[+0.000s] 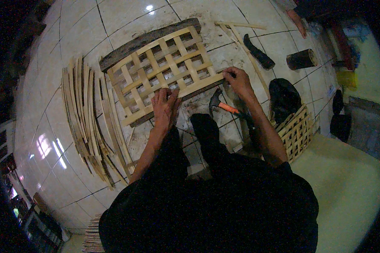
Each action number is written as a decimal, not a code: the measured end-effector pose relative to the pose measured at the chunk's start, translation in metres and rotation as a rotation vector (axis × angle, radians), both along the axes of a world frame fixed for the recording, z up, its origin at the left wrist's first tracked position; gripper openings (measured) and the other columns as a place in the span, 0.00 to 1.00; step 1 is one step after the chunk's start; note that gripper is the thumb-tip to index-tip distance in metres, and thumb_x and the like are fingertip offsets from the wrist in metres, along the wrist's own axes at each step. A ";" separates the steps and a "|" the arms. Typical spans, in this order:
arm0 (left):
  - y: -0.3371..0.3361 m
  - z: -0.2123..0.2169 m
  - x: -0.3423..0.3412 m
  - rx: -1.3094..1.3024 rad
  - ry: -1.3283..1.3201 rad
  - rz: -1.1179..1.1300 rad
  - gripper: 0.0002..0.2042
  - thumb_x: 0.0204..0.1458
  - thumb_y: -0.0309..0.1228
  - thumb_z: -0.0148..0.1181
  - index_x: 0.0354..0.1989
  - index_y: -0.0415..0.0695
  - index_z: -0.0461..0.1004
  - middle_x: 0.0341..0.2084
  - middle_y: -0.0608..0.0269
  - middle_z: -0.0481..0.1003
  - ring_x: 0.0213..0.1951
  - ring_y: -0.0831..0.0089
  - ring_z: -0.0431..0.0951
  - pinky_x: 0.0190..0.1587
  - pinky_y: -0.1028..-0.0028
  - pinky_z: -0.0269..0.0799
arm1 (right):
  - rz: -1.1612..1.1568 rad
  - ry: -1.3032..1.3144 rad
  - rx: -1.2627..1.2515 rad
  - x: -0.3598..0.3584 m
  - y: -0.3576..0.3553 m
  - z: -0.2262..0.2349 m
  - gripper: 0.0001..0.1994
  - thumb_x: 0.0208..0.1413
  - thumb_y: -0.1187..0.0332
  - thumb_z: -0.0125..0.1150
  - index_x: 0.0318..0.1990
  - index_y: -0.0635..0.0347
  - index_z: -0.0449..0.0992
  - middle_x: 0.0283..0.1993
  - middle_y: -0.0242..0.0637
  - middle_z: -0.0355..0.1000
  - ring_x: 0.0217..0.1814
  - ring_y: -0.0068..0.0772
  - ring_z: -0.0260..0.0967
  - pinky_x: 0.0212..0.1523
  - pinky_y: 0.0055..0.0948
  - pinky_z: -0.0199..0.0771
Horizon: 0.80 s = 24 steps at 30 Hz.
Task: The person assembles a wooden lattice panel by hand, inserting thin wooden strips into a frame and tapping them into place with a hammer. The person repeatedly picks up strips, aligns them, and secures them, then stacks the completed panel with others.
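A lattice of woven bamboo strips lies on the floor in front of me, with open squares between its flat strips. My left hand is closed at the middle of its near edge, its fingertips on the bamboo strip that runs along that edge. At the right end of the same strip, my right hand pinches it between thumb and fingers. Just below the lattice, between my forearms, rests a claw hammer with an orange and black handle.
Left of the lattice lies a bundle of loose bamboo strips. A dark wooden plank borders its far edge. To the right are a curved dark piece, a short log, a black bag and another woven lattice.
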<state>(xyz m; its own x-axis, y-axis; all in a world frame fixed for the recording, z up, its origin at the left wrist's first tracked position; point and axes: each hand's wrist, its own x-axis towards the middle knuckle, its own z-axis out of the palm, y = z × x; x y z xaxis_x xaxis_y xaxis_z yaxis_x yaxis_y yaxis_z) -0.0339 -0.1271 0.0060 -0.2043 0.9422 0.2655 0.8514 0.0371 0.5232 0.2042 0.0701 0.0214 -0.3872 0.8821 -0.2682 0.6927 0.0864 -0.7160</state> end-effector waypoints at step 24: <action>-0.003 -0.014 0.006 0.060 0.058 0.062 0.19 0.47 0.33 0.60 0.50 0.49 0.69 0.40 0.57 0.66 0.46 0.58 0.66 0.48 0.59 0.60 | 0.215 -0.052 0.343 -0.017 -0.026 0.014 0.12 0.56 0.68 0.58 0.47 0.60 0.74 0.46 0.47 0.68 0.51 0.49 0.65 0.54 0.41 0.66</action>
<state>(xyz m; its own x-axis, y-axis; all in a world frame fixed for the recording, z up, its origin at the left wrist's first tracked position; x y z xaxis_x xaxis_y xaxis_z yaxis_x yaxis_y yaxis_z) -0.0280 -0.1301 -0.0083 -0.2444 0.9102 0.3344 0.8775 0.0608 0.4757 0.1874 0.0439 0.0351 -0.5664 0.8241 0.0035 0.6675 0.4612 -0.5846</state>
